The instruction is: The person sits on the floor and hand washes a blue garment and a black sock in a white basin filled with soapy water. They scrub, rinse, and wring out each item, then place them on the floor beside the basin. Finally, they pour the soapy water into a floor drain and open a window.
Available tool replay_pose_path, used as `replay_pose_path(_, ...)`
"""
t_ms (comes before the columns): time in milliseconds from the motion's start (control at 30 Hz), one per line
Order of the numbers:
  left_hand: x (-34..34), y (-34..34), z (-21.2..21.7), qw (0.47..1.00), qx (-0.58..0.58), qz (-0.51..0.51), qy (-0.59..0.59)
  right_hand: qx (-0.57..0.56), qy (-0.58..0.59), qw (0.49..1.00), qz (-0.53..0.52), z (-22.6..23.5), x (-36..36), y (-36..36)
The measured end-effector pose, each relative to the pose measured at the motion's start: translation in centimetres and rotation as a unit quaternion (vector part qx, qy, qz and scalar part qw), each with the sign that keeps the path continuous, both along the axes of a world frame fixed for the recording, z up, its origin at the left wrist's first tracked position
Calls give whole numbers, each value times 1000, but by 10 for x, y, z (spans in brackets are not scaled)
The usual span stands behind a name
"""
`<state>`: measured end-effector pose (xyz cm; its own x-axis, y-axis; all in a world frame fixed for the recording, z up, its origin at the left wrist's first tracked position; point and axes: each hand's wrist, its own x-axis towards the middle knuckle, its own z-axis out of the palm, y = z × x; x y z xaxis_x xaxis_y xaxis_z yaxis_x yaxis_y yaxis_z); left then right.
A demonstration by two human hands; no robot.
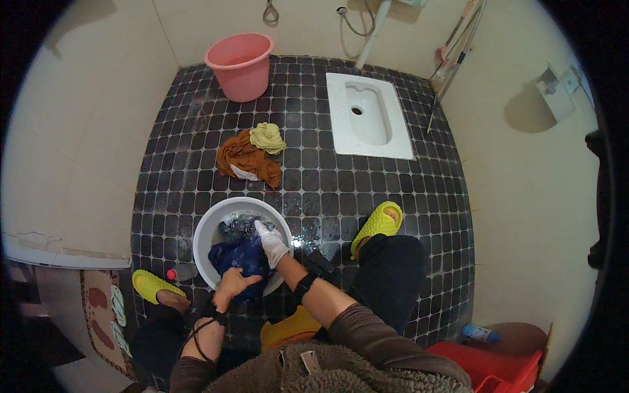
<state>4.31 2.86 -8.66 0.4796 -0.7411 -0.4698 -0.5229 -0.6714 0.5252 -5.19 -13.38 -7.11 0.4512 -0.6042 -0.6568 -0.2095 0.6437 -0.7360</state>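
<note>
A white basin (202, 225) stands on the floor between my feet, with sudsy water and a dark blue cloth garment (237, 255) bunched inside. My left hand (236, 285) is bare and lies over the near edge of the garment, its thumb held away from the fingers. At the basin's right side my right hand (272, 244), in a white glove, reaches in with the fingers stretched toward the water. Its fingertips are not sharp. Beyond the basin, a brown garment (244, 157) and a pale yellow cloth (268, 138) lie heaped on the tiles.
A pink bucket (241, 72) stands by the far wall, left of a white squat toilet (337, 118). Yellow slippers are on my feet. A red plastic item (485, 363) and a blue bottle (480, 333) lie at lower right. Long handles (452, 72) lean in the far right corner.
</note>
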Motion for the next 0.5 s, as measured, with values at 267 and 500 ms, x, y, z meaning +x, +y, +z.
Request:
replay_pose_path(267, -77, -49, 86, 940, -331, 17, 84, 81, -27, 996, 6, -43, -10, 38)
replay_pose_path(500, -51, -47, 67, 948, -204, 227, -95, -356, -70, 890, 276, -74, 0, 67)
